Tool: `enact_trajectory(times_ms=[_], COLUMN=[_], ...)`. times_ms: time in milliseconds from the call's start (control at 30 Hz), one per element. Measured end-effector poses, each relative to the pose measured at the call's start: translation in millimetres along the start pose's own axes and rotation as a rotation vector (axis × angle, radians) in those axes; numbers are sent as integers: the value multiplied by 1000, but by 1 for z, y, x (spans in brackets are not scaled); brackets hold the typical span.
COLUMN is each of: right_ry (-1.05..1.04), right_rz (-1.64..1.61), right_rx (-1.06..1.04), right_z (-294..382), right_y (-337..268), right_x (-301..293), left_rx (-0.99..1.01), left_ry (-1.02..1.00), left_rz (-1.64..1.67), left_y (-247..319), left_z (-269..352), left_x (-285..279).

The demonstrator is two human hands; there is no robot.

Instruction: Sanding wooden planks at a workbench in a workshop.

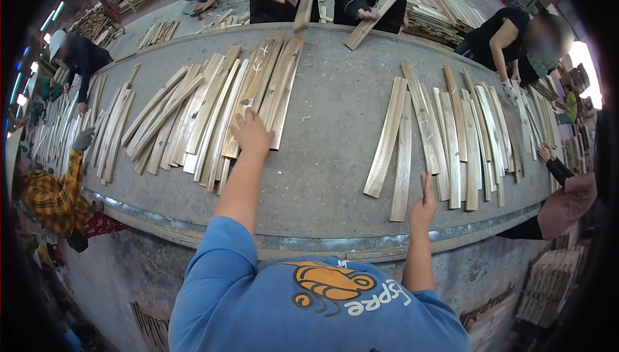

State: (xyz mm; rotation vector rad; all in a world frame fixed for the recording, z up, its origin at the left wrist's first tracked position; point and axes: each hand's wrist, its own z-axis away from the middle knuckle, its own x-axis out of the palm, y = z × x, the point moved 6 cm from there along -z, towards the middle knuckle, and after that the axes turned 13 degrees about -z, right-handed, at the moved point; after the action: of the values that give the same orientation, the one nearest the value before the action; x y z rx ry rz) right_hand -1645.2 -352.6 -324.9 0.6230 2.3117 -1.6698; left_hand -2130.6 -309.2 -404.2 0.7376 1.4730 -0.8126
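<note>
My left hand (pixel 252 132) lies palm down, fingers spread, over the near part of a brown wooden slat (pixel 249 86) that bears white chalk marks. Just right of it is another wooden slat (pixel 285 95), close to my thumb side. Edge-on to the camera, my right hand (pixel 422 207) has its fingers stretched out and nothing visible in it. Its fingertips are at the near end of a slanting slat (pixel 423 124); whether they touch is unclear. Left of that hand, two separate slats, a wider one (pixel 387 139) and a narrower one (pixel 402 168), lie side by side.
Loose slats (pixel 193 115) overlap on the left of the grey table (pixel 329 124), and another row (pixel 464 144) lies right. Across the table, two people hold a slat (pixel 305 6) and a longer slat (pixel 382 11). Other workers reach in at both sides, including a gloved hand (pixel 83 139).
</note>
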Motion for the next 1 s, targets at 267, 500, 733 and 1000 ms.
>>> enact_trajectory(times_ms=[267,500,733,1000], right_ry=[-74,-278,-369,-198], right_rz=[-48,-71,97,-10], right_rx=[156,87,-44,125], right_z=[18,20,33,52], right_y=[5,-9,-25,8], right_x=[29,70,64,28], left_rx=[164,210,183,148], left_ry=[33,118,109,-211], left_rz=[253,182,-7,645], left_y=[-21,-9,-1,-56], left_z=[30,33,16,64], left_x=[25,9,19,60])
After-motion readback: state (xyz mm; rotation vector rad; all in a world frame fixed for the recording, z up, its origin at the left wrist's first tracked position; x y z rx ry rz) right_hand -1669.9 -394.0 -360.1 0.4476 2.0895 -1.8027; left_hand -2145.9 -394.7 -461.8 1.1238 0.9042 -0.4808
